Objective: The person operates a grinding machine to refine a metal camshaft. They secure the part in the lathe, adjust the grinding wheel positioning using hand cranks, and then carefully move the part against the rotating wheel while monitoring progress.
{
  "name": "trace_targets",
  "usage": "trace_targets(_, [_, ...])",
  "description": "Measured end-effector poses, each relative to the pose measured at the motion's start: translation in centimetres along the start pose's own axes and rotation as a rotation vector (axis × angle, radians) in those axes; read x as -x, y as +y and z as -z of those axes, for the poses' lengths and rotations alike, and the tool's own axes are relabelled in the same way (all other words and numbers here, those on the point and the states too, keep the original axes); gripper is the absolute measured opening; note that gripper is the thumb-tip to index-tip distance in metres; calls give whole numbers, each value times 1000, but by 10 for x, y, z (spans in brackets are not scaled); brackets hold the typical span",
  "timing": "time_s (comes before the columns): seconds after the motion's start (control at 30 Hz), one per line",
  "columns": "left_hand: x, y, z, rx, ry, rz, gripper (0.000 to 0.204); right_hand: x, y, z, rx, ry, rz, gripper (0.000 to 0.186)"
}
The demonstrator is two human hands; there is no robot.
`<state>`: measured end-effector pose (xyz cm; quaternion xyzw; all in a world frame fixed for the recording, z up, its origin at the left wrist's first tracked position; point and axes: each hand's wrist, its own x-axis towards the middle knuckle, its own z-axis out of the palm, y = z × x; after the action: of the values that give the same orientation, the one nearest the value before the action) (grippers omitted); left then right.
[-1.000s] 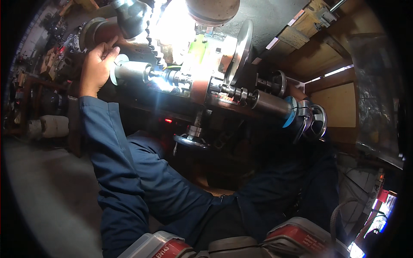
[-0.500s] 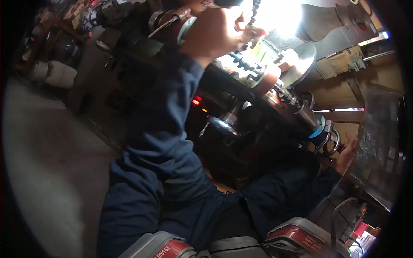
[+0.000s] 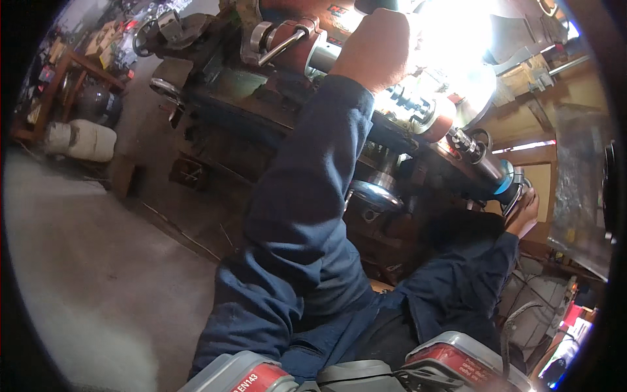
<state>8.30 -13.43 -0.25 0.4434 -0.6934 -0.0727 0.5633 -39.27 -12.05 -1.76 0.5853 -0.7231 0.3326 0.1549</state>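
My left hand (image 3: 373, 52) is closed in a fist at the top of the machine, beside a very bright light (image 3: 450, 32). Its fingertips face away, and glare hides whatever they grip. Just below it lies a shiny ridged shaft (image 3: 409, 101), leading to a reddish round collar (image 3: 439, 121). Farther right along the same line is a metal cylinder with a blue band (image 3: 506, 178). My right hand (image 3: 524, 212) curls round the metal handwheel (image 3: 516, 195) at that cylinder's end. Behind the collar stands a pale disc (image 3: 482, 98), partly washed out.
A larger chrome handwheel (image 3: 375, 195) juts from the machine's front below my left forearm. A lever (image 3: 282, 47) sits at the upper left. White plastic containers (image 3: 81, 140) stand on the floor at left. A clear plastic sheet (image 3: 581, 196) hangs at right. Cables (image 3: 516, 320) run at lower right.
My right hand, beside the handwheel before, is now wrapped on it. The view has shifted, so the machine's left end shows more. My left hand hides the beaded flexible hose seen earlier.
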Motion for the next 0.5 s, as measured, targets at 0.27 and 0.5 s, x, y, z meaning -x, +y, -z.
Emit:
trace_targets(0.27, [-3, 1, 2, 46, -13, -18, 26, 4, 3, 2, -69, -3, -67, 57])
trace_targets(0.5, [-3, -1, 1, 55, -8, -14, 28, 10, -1, 0, -126, 1, -132, 59])
